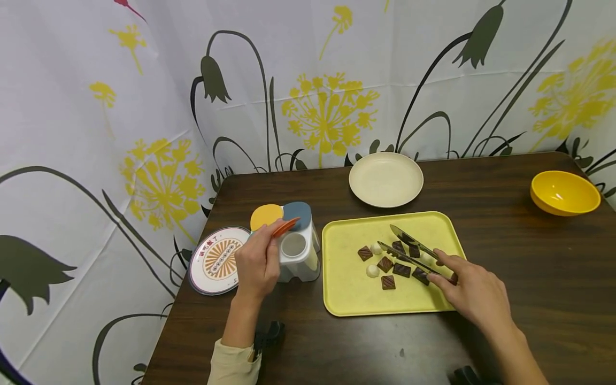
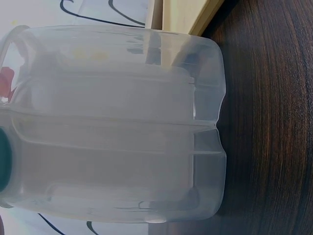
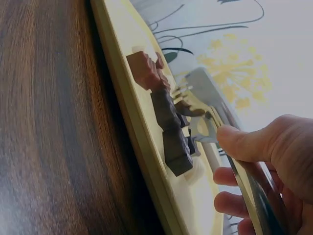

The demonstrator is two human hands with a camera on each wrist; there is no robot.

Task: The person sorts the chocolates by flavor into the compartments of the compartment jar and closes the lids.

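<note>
- Nearest the camera at lower left, a cream sleeve (image 1: 234,363) covers part of the left forearm; a bare right forearm reaches in from the lower right.
- Leftmost on the dark table (image 1: 366,347), a round patterned plate (image 1: 216,267) lies partly behind the left hand (image 1: 260,259).
- That hand seems to pinch an orange lid (image 1: 286,227) between thumb and fingers, tilted up beside the round opening (image 1: 293,245) of a translucent container (image 1: 300,270); yellow and blue lids cover the far compartments.
- Just right of the container sits a yellow tray (image 1: 356,299), bearing brown, dark and white chocolates (image 1: 385,264).
- Behind the tray is a cream plate (image 1: 386,179).
- Metal tongs (image 1: 406,258) slant over the tray, long axis running from the right hand (image 1: 476,291) up and leftward, so the chocolates lie at and beyond the tips; the opening is further left, next to the left hand.
- Right thumb and fingers pinch the tongs, whose arms stand apart with dark pieces showing between; I cannot tell whether they touch any.
- Far right, a yellow bowl (image 1: 565,193).
</note>
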